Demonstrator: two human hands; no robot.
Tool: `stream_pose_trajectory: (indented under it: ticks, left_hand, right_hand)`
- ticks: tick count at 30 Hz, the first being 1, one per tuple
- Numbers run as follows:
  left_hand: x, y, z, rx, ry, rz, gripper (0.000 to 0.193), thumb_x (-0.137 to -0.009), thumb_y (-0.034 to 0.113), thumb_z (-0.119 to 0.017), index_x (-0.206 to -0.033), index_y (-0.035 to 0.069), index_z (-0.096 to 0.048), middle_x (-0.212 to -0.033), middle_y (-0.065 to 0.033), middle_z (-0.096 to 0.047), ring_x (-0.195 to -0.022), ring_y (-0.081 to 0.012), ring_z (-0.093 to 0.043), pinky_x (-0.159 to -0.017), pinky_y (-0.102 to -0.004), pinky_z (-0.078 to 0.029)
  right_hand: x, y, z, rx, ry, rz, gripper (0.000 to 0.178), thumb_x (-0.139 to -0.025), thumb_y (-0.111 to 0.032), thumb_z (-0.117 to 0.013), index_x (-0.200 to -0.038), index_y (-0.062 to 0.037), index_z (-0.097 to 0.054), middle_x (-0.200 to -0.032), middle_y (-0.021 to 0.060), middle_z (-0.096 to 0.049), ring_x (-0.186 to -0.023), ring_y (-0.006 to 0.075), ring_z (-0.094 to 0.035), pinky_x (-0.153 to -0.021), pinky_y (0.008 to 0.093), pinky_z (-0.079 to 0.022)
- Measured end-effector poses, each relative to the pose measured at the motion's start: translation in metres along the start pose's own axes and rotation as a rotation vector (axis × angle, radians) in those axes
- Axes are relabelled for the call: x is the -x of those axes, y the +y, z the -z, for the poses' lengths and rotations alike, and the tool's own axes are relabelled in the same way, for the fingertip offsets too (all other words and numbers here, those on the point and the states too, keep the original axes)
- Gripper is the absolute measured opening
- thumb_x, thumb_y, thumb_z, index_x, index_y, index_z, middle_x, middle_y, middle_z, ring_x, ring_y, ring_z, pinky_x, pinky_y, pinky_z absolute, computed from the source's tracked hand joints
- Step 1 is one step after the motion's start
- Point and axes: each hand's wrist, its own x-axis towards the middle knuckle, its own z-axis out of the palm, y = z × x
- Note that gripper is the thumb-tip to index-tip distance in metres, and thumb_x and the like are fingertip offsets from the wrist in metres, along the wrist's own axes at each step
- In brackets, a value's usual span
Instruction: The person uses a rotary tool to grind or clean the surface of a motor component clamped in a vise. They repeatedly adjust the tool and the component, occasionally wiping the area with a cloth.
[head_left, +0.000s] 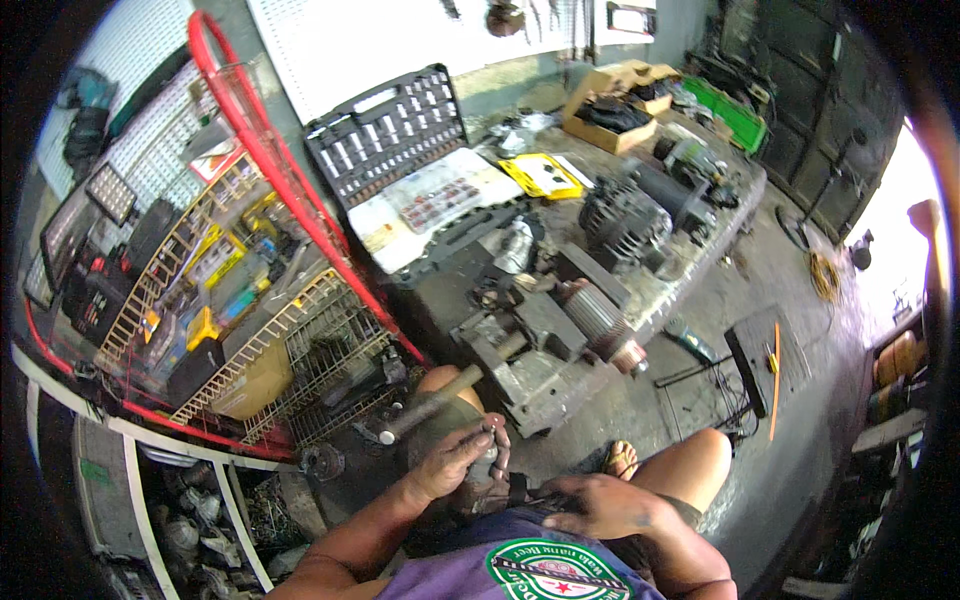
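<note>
Small grey part [483, 466] is held over the lap, off the table's [683, 268] near end. Left hand [455, 462]: grip closed around that part, thumb and fingers pressed against it. Right hand [598, 506]: held low by the shirt, palm down, near a black piece [517, 488]; fingertips partly hidden, so whether anything is grasped cannot be told.

Grey bar [435, 402] with a shiny round end is seen beside the left knee, slanted toward the table's near end.

On the table: vise [530, 350] is set at the near end, rotor [597, 318] with copper end is laid beside it, by the right edge. Alternator [627, 220] is placed farther back, toward the right edge. Open socket case [390, 130] is stood at the left edge; yellow packet [545, 175] is laid to its right. Cardboard box [612, 120] is put near the far edge, green crate [727, 115] near the far right corner.

Left of the table, red-framed cart [330, 235] is parked, wire baskets filled with tools.
</note>
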Motion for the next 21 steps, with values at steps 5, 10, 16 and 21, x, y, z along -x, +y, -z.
stream_pose_trajectory:
  ticks: [5, 10, 16, 21]
  left_hand:
    - [0.009, 0.001, 0.016, -0.006, -0.131, -0.067, 0.035, -0.117, 0.032, -0.050, -0.131, 0.001, -0.059, -0.109, -0.0087, -0.065, -0.096, -0.0189, -0.066, -0.091, -0.0365, -0.055]
    - [0.028, 0.006, 0.029, -0.024, -0.209, -0.141, 0.028, -0.117, 0.023, -0.048, -0.128, 0.000, -0.059, -0.114, -0.0097, -0.062, -0.105, -0.0191, -0.064, -0.093, -0.0359, -0.054]
    - [0.046, 0.006, 0.042, 0.052, -0.093, -0.103, 0.023, -0.115, 0.017, -0.048, -0.125, 0.000, -0.061, -0.114, -0.0095, -0.063, -0.103, -0.0168, -0.064, -0.095, -0.0351, -0.054]
    - [0.044, 0.006, 0.058, -0.069, -0.046, -0.078, 0.022, -0.115, 0.017, -0.048, -0.125, 0.003, -0.062, -0.107, -0.0075, -0.066, -0.091, -0.0155, -0.064, -0.082, -0.0336, -0.056]
  right_hand:
    - [0.008, -0.047, 0.071, 0.025, 0.359, 0.098, 0.047, -0.098, -0.031, -0.080, -0.132, 0.0005, -0.069, -0.121, 0.0229, -0.077, -0.112, 0.0390, -0.076, -0.098, 0.0452, -0.059]
    - [-0.043, -0.097, 0.133, 0.180, 0.465, 0.160, 0.027, -0.098, -0.017, -0.077, -0.121, -0.0030, -0.072, -0.108, 0.0208, -0.078, -0.102, 0.0368, -0.077, -0.089, 0.0444, -0.060]
    - [-0.159, -0.106, 0.213, 0.534, 0.462, 0.195, 0.021, -0.099, -0.015, -0.070, -0.117, -0.0036, -0.073, -0.106, 0.0234, -0.077, -0.100, 0.0416, -0.075, -0.089, 0.0483, -0.059]
    - [-0.268, -0.089, 0.247, 0.780, 0.320, 0.210, 0.025, -0.095, -0.013, -0.069, -0.117, -0.0046, -0.076, -0.103, 0.0227, -0.077, -0.098, 0.0389, -0.076, -0.086, 0.0470, -0.060]
